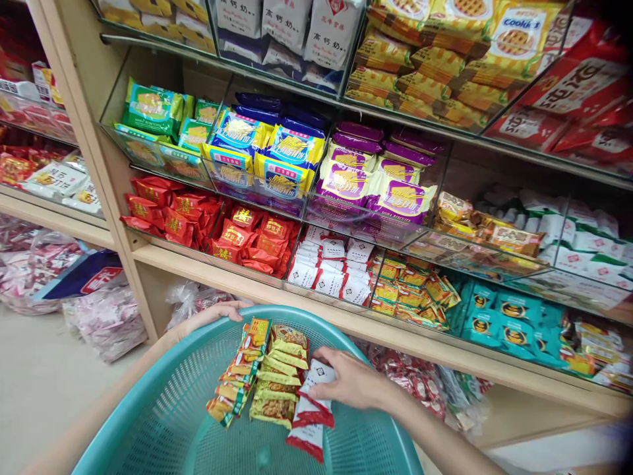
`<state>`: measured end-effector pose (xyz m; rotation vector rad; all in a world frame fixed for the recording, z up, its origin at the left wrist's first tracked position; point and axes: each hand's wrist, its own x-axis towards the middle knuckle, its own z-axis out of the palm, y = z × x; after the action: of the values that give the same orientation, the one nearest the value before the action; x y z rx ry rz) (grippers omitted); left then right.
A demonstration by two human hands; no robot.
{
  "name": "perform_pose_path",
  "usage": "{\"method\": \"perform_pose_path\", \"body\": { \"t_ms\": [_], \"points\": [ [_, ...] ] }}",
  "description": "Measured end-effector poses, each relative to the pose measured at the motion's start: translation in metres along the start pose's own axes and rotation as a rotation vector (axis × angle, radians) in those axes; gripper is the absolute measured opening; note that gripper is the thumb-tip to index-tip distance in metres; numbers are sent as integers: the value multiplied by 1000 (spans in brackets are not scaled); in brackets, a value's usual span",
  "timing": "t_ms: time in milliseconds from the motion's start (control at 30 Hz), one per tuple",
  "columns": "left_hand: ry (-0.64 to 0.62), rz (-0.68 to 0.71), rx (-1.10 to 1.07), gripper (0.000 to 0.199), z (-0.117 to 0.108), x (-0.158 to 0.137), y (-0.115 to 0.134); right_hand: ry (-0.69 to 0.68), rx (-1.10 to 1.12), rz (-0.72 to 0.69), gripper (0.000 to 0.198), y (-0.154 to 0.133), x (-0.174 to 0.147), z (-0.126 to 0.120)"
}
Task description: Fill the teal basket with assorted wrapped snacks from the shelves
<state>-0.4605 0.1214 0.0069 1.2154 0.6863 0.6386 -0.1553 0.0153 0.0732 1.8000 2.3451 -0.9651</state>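
Observation:
A large teal plastic basket stands in front of the shelves. My left hand grips its far-left rim, fingers laid over the edge. Inside the basket, my right hand is closed on a white-and-red snack packet, thumb on top and fingers at its far side. More white-and-red packets lie overlapped just below it. To their left runs a row of yellow-green snack packets with nutty contents pictured, then a row of orange-and-green packets. The undersides of the packets are hidden.
Wooden shelves with clear dividers hold red packets, white-and-red packets, orange packets and teal packets just beyond the basket. Soda biscuits fill the shelf above. A wooden shelf edge runs behind the rim. Bagged goods rest on the floor.

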Motion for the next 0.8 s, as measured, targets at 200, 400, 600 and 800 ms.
{"method": "perform_pose_path", "body": {
  "t_ms": [200,400,600,800],
  "points": [
    [24,-18,-2,33,0,1,-2,5,-52,25,108,-7,-8,23],
    [32,-27,-21,33,2,-2,1,-1,-23,-25,104,-3,-7,22],
    [47,-30,-25,35,3,-3,2,32,-51,-3,113,0,-5,28],
    [44,-16,-17,35,2,-3,0,111,-124,54,93,-10,-6,39]
  ]
}}
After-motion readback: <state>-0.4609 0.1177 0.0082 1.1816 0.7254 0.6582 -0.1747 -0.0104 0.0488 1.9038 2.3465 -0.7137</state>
